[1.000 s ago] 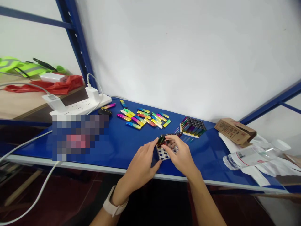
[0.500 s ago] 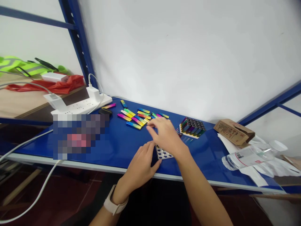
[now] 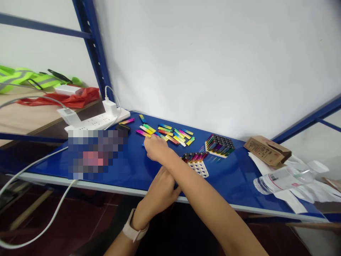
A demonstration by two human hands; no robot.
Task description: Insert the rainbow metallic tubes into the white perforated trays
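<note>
1. Leftmost, at the upper left of the frame, a hi-vis green vest (image 3: 18, 78) lies on a wooden bench (image 3: 26, 113), beside a red plastic bag (image 3: 61, 101) with a white adapter block (image 3: 68, 90) on top.
2. Next along, a blue steel rack upright (image 3: 92, 46) rises behind a white power strip (image 3: 90, 122) at the left end of a blue table (image 3: 234, 177). A white charger (image 3: 109, 108) is plugged into the strip, and a pixelated patch (image 3: 97, 154) hides the table in front of it. A black case (image 3: 122, 128) sits just right of the strip.
3. Mid-frame, slim rainbow-gradient sticks (image 3: 170, 133) lie flat in a loose, criss-crossed pile.
4. The right hand (image 3: 158, 148) reaches across above the left forearm to the near-left edge of that pile. Its fingers (image 3: 149, 141) are bunched narrowly, with the tips on or just among the sticks; whether they grip one cannot be told.
5. Below, the left hand (image 3: 161, 186) sits near the table's front edge, partly under the right forearm and well apart from the pile. Its finger spread is hidden. A pale-strapped watch (image 3: 135, 225) circles the wrist.
6. Rightward, a white perforated tray (image 3: 199, 170) carries a row of dark-capped sticks (image 3: 194, 157) along its far edge, and beyond it stands a packed block of upright sticks (image 3: 220, 145).
7. Far right, a torn cardboard box (image 3: 268, 151) sits above a plastic bottle (image 3: 282, 181) lying on loose papers (image 3: 314, 192).
</note>
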